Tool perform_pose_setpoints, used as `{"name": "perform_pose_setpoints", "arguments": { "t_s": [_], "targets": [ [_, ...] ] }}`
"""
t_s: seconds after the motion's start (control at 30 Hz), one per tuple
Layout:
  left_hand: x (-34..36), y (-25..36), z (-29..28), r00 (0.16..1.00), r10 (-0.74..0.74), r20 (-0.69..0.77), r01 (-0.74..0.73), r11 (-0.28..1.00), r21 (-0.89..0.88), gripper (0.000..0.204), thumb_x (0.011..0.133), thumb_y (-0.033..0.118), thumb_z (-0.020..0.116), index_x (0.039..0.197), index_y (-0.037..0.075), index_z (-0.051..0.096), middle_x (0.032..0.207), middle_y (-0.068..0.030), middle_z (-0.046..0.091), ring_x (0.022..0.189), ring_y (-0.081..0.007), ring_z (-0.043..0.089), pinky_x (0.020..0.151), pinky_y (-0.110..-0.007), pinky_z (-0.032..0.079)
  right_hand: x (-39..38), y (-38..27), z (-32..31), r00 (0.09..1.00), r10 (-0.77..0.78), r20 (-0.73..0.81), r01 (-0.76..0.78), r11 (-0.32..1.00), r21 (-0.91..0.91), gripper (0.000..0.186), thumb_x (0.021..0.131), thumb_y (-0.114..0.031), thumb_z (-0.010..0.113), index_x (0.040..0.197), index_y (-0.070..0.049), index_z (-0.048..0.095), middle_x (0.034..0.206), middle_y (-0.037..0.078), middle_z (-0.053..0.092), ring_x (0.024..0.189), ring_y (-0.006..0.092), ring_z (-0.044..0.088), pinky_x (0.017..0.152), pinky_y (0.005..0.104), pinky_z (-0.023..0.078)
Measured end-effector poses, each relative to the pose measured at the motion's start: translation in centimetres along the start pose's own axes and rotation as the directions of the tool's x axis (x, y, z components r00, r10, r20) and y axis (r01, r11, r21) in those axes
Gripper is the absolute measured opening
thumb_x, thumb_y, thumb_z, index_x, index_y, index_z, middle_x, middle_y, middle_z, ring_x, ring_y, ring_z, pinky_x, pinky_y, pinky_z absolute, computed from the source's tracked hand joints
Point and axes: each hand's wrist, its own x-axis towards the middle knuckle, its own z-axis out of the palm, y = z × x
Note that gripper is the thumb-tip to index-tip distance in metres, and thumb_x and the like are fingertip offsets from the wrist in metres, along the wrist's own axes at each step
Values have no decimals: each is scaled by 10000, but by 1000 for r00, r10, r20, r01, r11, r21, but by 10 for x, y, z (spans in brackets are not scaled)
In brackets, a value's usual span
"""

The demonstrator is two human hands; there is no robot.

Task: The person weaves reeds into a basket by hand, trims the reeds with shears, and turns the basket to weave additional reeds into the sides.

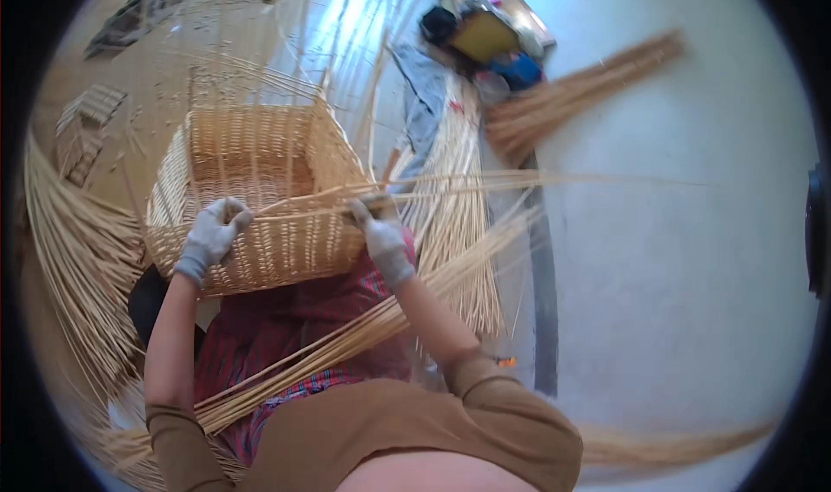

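A half-woven rectangular wicker basket [281, 251] rests tilted on my lap, its open side facing up and away. My left hand [215, 235], in a pale grey work glove, pinches the near rim at its left part, thumb against fingers. At the right end of that rim, my right hand [381, 237], gloved alike, closes round thin wicker strands [472, 181] that run along the edge and stick out far to the right. Upright stakes rise from the basket's far side. The fingertips of both hands are partly hidden.
Across my lap lies a bundle of loose wicker rods [346, 340]. Pale rods [454, 224] spread on the floor to the right, with a brown bundle [589, 94] beyond. More rods [82, 267] fan out at left. A box of odds and ends [485, 38] stands at the back.
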Motion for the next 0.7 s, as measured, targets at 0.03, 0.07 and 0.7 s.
{"name": "perform_pose_setpoints", "arguments": {
  "t_s": [0.03,0.07,0.7],
  "targets": [
    [-4,-16,3,1000,5,30,-5,1000,12,223,967,268,657,1010,49,671,865,-59,696,678,-157,654,627,-340,562,-4,1,7,999,4,-33,-4,1000,0,219,906,1,698,1032,-52,527,920,82,629,846,183,668,734,310,615],
    [4,-38,-1,984,167,-63,-166,986,28,195,960,245,673,977,51,663,833,-30,676,651,-137,618,610,-325,541,5,-6,21,1000,-6,12,4,986,164,218,909,2,693,1039,-43,524,908,83,633,837,186,666,731,309,594],
    [14,-50,12,901,132,-414,-91,989,117,433,968,436,637,860,19,680,644,-145,609,569,-258,543,601,-391,451,64,-90,200,917,-383,111,321,875,363,316,1051,-392,482,1138,-111,596,884,-12,545,747,89,504,594,261,431]
  ]
}}
